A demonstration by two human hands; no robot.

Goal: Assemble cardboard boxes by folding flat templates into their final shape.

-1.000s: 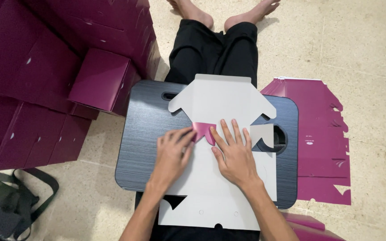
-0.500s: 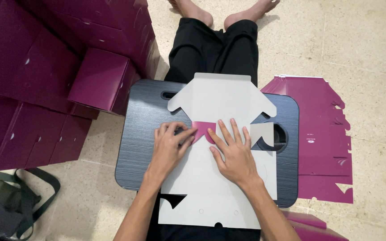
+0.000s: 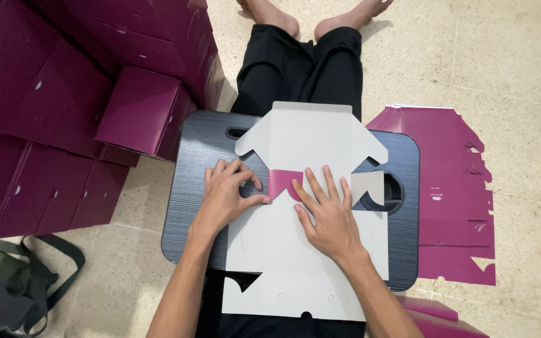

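A flat die-cut cardboard box blank [image 3: 311, 134], white side up, lies on a dark lap desk [image 3: 205, 153] across my legs. A small magenta flap [image 3: 281, 181] is folded over at its middle. My left hand [image 3: 228, 194] presses on the blank's left edge, thumb and fingers curled at the flap. My right hand [image 3: 327, 213] lies flat on the blank with fingers spread, fingertips at the flap's right side.
Folded magenta boxes [image 3: 136, 112] are stacked at the left on the tiled floor. A pile of flat magenta blanks [image 3: 449, 188] lies at the right. A green bag with straps [image 3: 7, 291] sits at the lower left. More magenta card [image 3: 436, 319] shows at the bottom right.
My left hand has slid slightly left and curled its fingers, exposing more of the magenta flap. My right hand has stayed flat in place.
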